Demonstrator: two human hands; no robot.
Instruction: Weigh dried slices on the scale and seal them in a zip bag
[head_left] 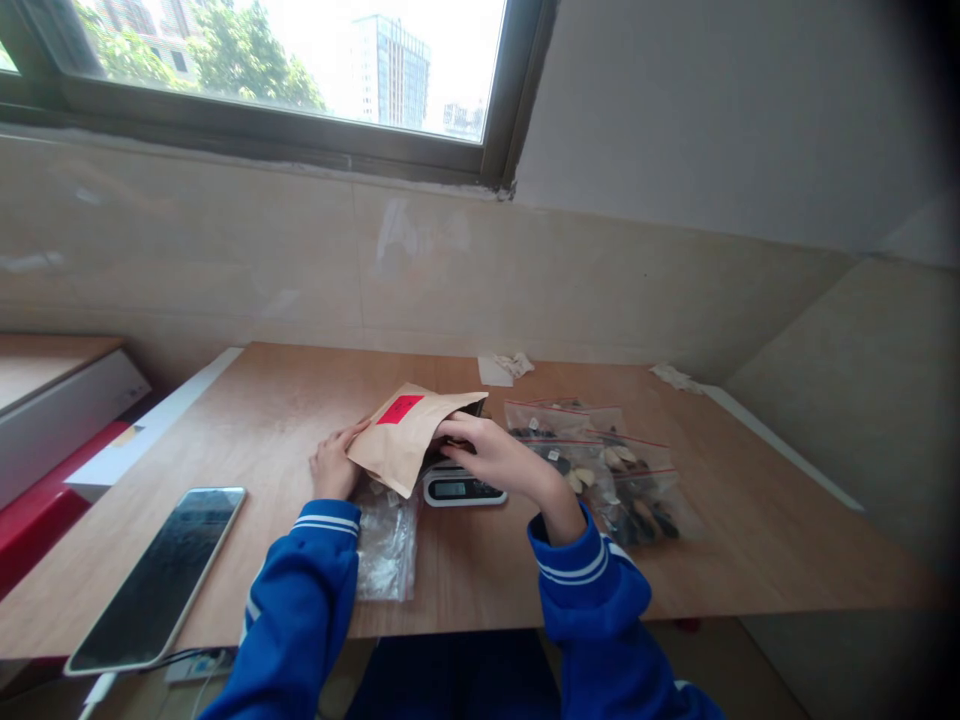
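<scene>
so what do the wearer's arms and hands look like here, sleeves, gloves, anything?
Both arms wear bright blue long sleeves with white stripes around ribbed cuffs. The left hand and right hand are bare: no gloves, and no rings or watch visible.

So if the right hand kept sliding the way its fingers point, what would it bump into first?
The right hand points left into the open mouth of the brown paper bag, so it would likely meet the bag's inside first. Depth is unclear; the left hand holds the bag's far side.

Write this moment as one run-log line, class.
left hand: steadies brown paper pouch | right hand: fingers at pouch mouth | under pouch: small digital scale | right side: zip bags | left side: phone
</scene>
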